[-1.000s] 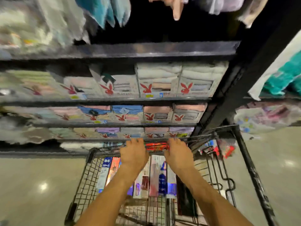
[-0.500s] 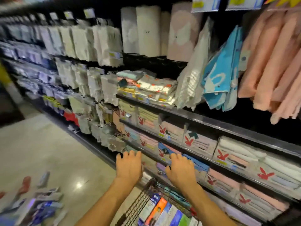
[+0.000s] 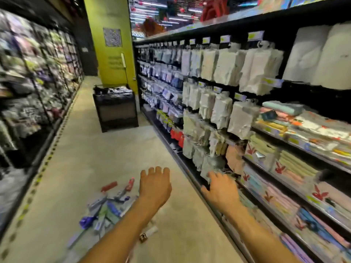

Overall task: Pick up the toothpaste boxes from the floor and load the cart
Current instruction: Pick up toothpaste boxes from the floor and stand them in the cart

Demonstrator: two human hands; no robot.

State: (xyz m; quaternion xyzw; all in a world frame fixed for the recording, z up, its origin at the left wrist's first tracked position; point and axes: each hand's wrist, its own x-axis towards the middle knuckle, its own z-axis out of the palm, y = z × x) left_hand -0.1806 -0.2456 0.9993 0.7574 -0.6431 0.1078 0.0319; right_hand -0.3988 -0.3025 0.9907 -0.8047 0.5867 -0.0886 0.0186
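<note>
Head cam, w/ motion blur: toothpaste boxes (image 3: 108, 209) lay in a loose pile on the floor (image 3: 91, 152), lower left of centre, just beside and partly under the left forearm. The pile was too smeared for an exact count; approx. a dozen or more, mostly blue, purple and white. 2 red ones (image 3: 109, 186) sat at its far edge, and 1 pale box (image 3: 152, 231) lay apart, nearer the person.

Left hand (image 3: 154, 186) and right hand (image 3: 221, 190), 2 in all, reached forward with backs up, fingers loosely spread, both empty.

Change: half a sec. earlier both hands rested on the cart's rim, w/ boxes visible inside. Now the cart was out of frame, the hands were off it, and the view had swung down the aisle toward the pile. Likely meaning: some boxes were loaded, plenty remained, and another pickup was starting.

Farther out: right shelving (image 3: 266, 130) held hanging packs and folded towels, close to the right hand. Left shelving (image 3: 34, 82) stood well apart. 1 black display bin (image 3: 115, 109) stood before 1 yellow pillar (image 3: 112, 54).
</note>
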